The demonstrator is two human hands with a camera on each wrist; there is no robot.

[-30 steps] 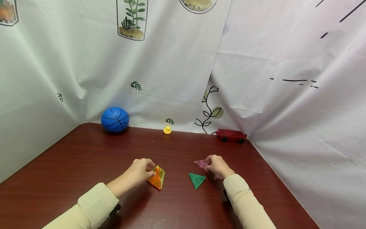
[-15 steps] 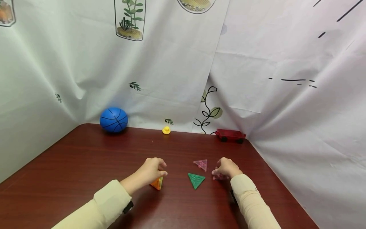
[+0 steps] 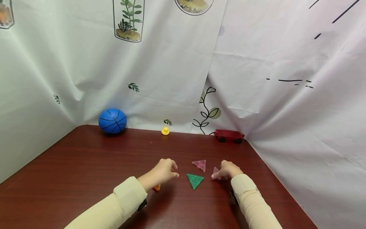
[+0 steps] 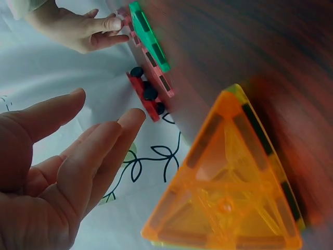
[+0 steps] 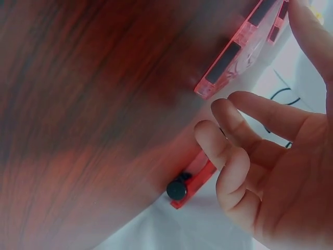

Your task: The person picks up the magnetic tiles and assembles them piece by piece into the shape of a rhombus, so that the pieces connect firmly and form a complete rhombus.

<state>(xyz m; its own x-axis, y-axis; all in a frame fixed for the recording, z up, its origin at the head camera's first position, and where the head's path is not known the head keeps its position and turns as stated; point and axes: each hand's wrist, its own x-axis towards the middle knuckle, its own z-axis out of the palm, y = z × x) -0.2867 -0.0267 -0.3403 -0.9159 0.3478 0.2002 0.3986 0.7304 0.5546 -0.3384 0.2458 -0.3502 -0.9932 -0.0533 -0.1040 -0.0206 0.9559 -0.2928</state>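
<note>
My left hand [image 3: 162,171] hovers over the table with thumb and fingers apart, holding nothing. Behind its wrist an orange triangular magnetic tile [image 3: 157,187] mostly hides from the head view; in the left wrist view it leans against a yellow tile [image 4: 269,139]. My right hand [image 3: 229,169] is over the right pink triangular tile [image 3: 215,170], its thumb close to the near side and fingers loosely bent; whether they touch is unclear. That tile [image 5: 242,58] lies flat on the table. Between the hands lie a green triangular tile [image 3: 195,181] and another pink tile [image 3: 201,165].
At the table's back edge stand a blue ball [image 3: 112,121], a yellow rubber duck [image 3: 165,131] and a red toy wagon [image 3: 229,135]. White printed cloth [image 3: 160,63] hangs behind and at both sides of the brown table [image 3: 85,165].
My left hand has let go of the orange and yellow tiles and moved right. My right hand has left the left pink tile, now lying flat, and shifted to the right one.
</note>
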